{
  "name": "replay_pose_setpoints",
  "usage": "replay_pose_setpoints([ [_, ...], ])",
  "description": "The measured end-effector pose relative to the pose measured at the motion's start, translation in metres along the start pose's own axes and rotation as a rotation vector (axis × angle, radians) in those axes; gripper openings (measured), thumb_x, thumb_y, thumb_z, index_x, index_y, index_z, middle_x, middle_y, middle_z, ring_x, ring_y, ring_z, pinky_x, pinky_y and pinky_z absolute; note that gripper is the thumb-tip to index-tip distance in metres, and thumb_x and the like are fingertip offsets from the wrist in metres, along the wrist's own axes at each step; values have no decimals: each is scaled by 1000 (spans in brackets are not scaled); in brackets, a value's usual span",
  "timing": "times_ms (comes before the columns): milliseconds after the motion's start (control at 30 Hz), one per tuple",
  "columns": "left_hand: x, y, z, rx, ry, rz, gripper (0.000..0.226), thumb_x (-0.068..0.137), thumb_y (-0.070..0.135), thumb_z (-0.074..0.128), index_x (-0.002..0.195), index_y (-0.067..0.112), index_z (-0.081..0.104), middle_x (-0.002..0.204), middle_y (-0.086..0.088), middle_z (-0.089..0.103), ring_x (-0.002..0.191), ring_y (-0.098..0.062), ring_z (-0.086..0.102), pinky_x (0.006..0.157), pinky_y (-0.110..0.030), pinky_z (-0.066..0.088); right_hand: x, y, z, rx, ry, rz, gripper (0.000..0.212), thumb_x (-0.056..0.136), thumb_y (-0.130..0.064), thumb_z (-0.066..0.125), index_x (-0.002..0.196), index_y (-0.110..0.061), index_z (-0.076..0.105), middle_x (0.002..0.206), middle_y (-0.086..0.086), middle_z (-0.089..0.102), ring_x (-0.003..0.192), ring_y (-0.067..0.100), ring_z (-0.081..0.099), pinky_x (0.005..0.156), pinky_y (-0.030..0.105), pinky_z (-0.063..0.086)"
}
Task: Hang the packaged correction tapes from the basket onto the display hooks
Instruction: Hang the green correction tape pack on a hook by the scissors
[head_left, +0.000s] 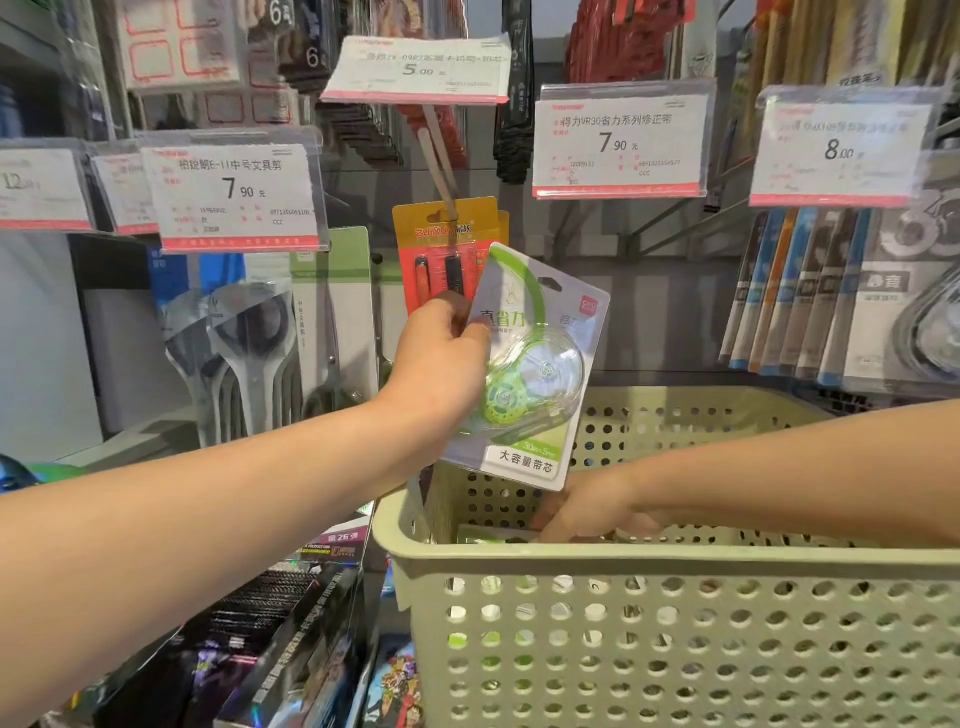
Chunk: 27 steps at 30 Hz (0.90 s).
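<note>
Above basket (675, 564), my left hand (441, 358) pinches green tape pack (530, 369), tilted. Level it, align hang hole with hook under 7.90 tag (621, 140). Right hand (587, 512) inside basket; grip hidden, cannot tell.

Hook (670, 218) under 7.90 tag (621, 140) seemingly bare; basket (675, 623) below.

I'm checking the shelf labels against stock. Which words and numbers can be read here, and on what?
"7.90": price tag above the held correction tape pack.
"7.90": price tag over the scissors.
"5.00": top tag.
"8.00": right tag.
"12": far-left tag, rest blurred.
"ZuiXua": orange card.
"30m×5mm": held pack, roughly.
Barcodes and small print: unreadable.
</note>
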<state>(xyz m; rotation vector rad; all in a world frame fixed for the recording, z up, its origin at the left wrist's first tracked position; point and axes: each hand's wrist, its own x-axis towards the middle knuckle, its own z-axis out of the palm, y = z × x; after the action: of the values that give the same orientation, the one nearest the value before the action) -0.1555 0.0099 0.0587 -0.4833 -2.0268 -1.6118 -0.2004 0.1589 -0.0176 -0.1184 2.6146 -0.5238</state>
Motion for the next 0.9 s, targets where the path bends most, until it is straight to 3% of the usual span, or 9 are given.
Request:
replay_pose_setpoints([
  [133,0,2,0,-35,-13,18,22,97,12,44,81,26,52,96,-7,60,77,-16,51,63,-24,39,15,11,-3,9,114,-3,81,66,-45,72,135,-11,46,138,7,51,124,30,51,104,45,43],
  [300,-5,6,0,-46,-82,74,20,97,14,47,83,26,55,86,3,63,79,-10,56,74,-25,44,5,11,-11,153,251,-115,61,67,-31,80,124,-21,60,117,1,67,106,22,62,98,36,49],
  [433,-3,7,-2,-48,-62,106,11,96,15,49,89,14,57,93,-12,63,82,-18,55,77,-32,44,-12,6,-19,214,273,-273,47,70,-18,80,115,-22,65,111,-2,69,103,18,64,95,30,51],
  [533,0,10,-4,-78,-38,85,14,96,14,49,92,3,56,87,-12,54,76,-19,48,64,-23,42,-20,1,-27,322,235,-405,30,75,-4,75,101,-15,67,96,5,70,90,22,66,88,31,55],
  [600,0,13,-5,-98,-25,84,15,96,11,49,82,14,55,81,-11,53,71,-18,48,53,-12,41,-25,1,-30,365,208,-438,21,77,-4,73,93,-16,67,82,1,72,79,21,66,74,27,57],
  [667,1,15,-5,-126,-30,87,17,96,9,48,83,19,55,81,-5,60,72,-14,53,56,-12,43,-29,1,-30,424,169,-413,16,80,-8,70,90,-19,67,69,-4,67,63,12,58,56,19,48],
  [733,2,17,-5,-147,-21,74,18,96,7,48,86,20,57,79,3,63,70,-7,58,59,-12,46,-32,2,-28,496,118,-345,16,83,-11,67,98,-18,66,71,-1,63,54,7,51,50,17,44],
  [800,3,18,-6,-160,-4,60,18,95,6,48,89,20,58,79,5,64,68,-4,60,59,-11,46,-34,4,-27,576,46,-299,26,85,-10,66,111,-13,64,83,3,66,56,7,56,47,18,46],
  [900,5,19,-8,-136,14,20,14,95,8,48,99,16,60,89,-4,64,79,-17,56,66,-24,42,-40,5,-23,678,-111,-214,27,85,-10,65,112,-7,62,88,4,69,57,7,66,42,18,48],
])
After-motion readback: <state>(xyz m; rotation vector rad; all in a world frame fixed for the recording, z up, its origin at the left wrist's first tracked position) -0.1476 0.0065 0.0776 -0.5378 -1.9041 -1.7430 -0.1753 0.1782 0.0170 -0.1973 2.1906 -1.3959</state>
